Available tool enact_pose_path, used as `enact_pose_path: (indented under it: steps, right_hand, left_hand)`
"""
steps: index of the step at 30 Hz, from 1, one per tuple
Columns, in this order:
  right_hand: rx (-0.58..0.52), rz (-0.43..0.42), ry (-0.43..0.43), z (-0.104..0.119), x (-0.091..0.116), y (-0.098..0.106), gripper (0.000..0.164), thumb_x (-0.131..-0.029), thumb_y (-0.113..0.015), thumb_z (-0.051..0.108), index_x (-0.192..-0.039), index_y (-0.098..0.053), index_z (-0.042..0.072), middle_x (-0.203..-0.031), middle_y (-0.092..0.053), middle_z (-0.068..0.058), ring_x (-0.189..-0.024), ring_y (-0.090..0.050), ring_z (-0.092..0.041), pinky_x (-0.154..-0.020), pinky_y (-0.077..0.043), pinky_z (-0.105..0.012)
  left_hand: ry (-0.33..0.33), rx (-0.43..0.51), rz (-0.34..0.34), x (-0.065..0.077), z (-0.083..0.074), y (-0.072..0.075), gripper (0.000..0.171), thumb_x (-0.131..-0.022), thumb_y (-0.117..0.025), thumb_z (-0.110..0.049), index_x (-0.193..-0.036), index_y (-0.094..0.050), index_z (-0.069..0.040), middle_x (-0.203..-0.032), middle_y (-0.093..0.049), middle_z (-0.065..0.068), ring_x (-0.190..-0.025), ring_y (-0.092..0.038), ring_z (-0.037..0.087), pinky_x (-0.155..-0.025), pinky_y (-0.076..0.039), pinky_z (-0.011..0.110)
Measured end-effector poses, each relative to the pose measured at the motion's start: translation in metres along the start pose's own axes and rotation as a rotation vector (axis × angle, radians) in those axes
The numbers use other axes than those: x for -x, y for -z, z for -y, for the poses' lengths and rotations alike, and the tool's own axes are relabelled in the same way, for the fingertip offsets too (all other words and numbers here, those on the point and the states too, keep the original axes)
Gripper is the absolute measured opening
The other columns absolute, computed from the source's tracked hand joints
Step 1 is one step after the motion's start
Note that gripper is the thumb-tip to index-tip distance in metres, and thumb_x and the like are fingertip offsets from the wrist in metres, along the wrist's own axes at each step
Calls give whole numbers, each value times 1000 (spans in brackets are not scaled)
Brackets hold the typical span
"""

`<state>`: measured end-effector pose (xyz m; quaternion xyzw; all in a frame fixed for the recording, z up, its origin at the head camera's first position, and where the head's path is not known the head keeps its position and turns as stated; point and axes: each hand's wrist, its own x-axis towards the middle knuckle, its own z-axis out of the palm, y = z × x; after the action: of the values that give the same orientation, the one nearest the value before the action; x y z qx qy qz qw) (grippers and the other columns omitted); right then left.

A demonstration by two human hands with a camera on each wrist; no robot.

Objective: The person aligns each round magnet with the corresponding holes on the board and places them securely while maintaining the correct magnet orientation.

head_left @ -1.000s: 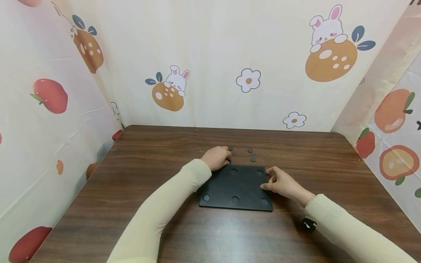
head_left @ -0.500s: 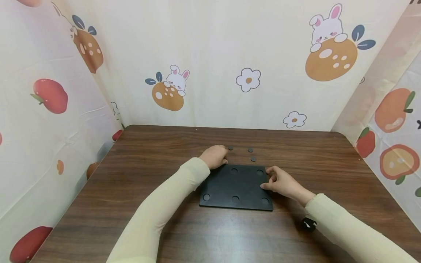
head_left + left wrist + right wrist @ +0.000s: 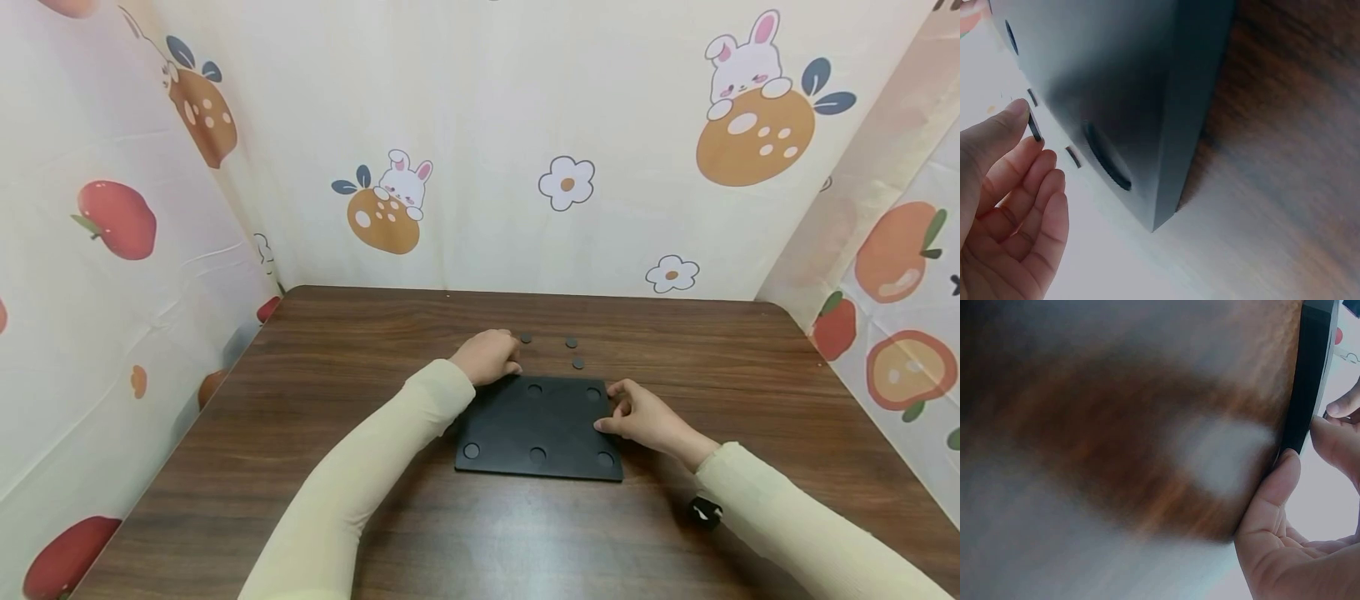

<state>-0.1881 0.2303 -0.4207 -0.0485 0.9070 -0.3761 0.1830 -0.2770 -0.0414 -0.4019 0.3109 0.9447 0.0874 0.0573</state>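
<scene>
A flat black board (image 3: 525,425) with several round recesses lies on the table. At its back left corner, my left hand (image 3: 486,357) pinches a small dark disc (image 3: 1034,127) between thumb and index finger; the other fingers of that hand are loosely bent in the left wrist view. The head view hides this disc behind the hand. My right hand (image 3: 651,421) holds the board's right edge, its thumb on the top face and a fingertip against the side. Behind the board lie three more discs: one (image 3: 526,339) near the left fingers, another (image 3: 572,342) and a third (image 3: 577,363) farther right.
The brown wood-grain table (image 3: 360,333) extends on all sides of the board. A printed curtain (image 3: 487,225) stands along its back edge, with more printed cloth at both sides. A small black object (image 3: 705,512) sits beneath the right sleeve.
My left hand has shifted slightly left and back, and the dark piece seen under its fingertips earlier is now out of sight in the head view. The right hand and board stay put.
</scene>
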Motion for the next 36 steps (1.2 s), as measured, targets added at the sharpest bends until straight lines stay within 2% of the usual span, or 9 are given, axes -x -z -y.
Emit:
enact_pose_path:
  steps: [4, 9, 23, 36]
  right_hand:
    - [-1, -2, 0, 0, 0, 0, 63, -87, -74, 26, -133, -41, -3, -78, -56, -6, -65, -52, -19, -60, -41, -32]
    - [-1, -5, 1, -1, 0, -1, 63, -87, -74, 26, -133, -42, -3, -78, -56, -6, -65, -51, -18, -60, -41, -32]
    - [-8, 4, -6, 0, 0, 0, 62, -88, -74, 26, -132, -41, -2, -78, -56, -6, -65, -51, -19, -60, -41, -32]
    - [-6, 5, -6, -1, 0, 0, 62, -88, -74, 26, -133, -41, -2, -78, -56, -6, -66, -51, -19, -60, -41, -32]
  left_hand:
    - [-20, 9, -11, 1, -1, 1, 16, -94, -67, -28, -87, -75, -17, -90, -63, -1, -81, -54, 12, -72, -48, 26]
    - [-49, 26, -26, 2, -4, 2, 14, -94, -67, -26, -94, -76, -16, -94, -64, 0, -84, -57, 13, -74, -51, 27]
    - [-93, 35, -9, 6, -20, 6, 16, -93, -68, -27, -99, -74, -14, -98, -63, 1, -86, -60, 13, -75, -52, 25]
    - [-109, 41, -6, 6, -26, -1, 15, -94, -67, -28, -97, -72, -14, -96, -62, 0, -80, -56, 10, -72, -50, 23]
